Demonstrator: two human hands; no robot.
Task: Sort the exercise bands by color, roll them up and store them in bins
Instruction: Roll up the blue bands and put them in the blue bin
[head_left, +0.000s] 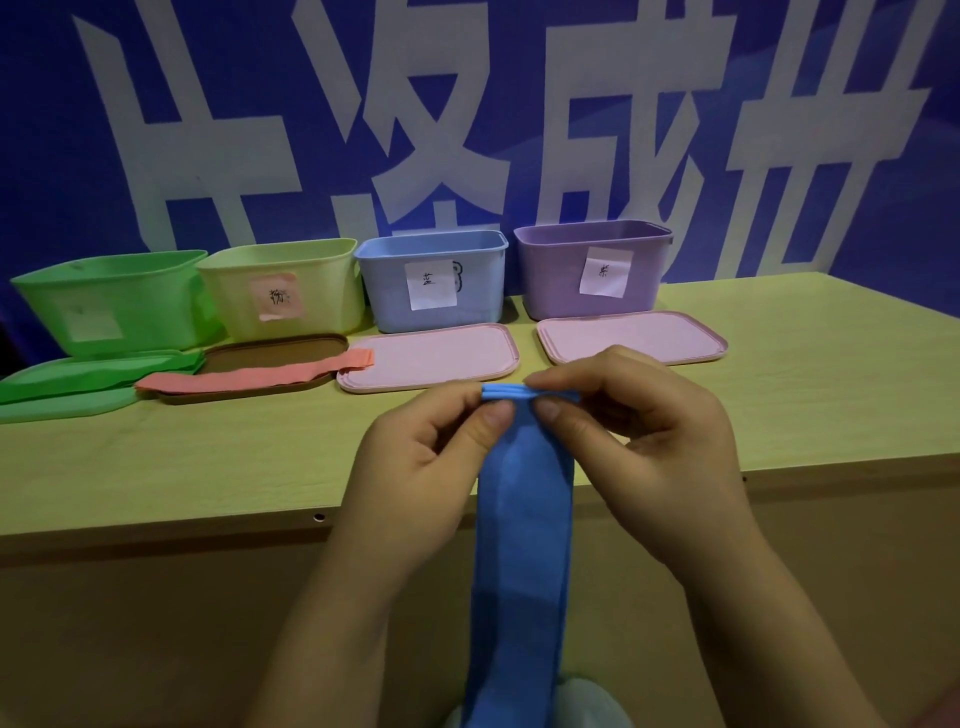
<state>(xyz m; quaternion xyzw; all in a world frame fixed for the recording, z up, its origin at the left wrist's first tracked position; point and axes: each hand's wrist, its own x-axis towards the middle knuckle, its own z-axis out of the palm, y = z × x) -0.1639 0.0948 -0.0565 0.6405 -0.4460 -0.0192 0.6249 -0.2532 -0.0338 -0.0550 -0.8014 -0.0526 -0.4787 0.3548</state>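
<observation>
Both hands meet over the near edge of the table (156, 467), and we see them clamped on the same thing: the left hand (431, 457) and the right hand (639, 441) each pinch the top end of a blue band (524, 545) between thumb and curled fingers. That top end is turned over into a narrow roll — a few layers show between the fingertips — while the rest of the band hangs straight down over the table's front edge and out of the bottom of the view.

Along the back of the table we count four bins in a row, each with a paper label on its front: a green bin (114, 306) at far left, a yellow bin (291, 291) touching it, a blue bin (436, 280) next, and a purple bin (592, 270) a little apart on the right. In front of each lies a lid: a green lid (62, 405), a brown lid (275, 348), a pink lid (431, 358) and a second pink lid (634, 338).

A green band (98, 374) lies flat across the green lid. A pink band (260, 376) lies stretched over the brown lid, its right end just reaching the corner of the first pink lid.

Behind the bins stands a blue wall (47, 130) with large white characters.
</observation>
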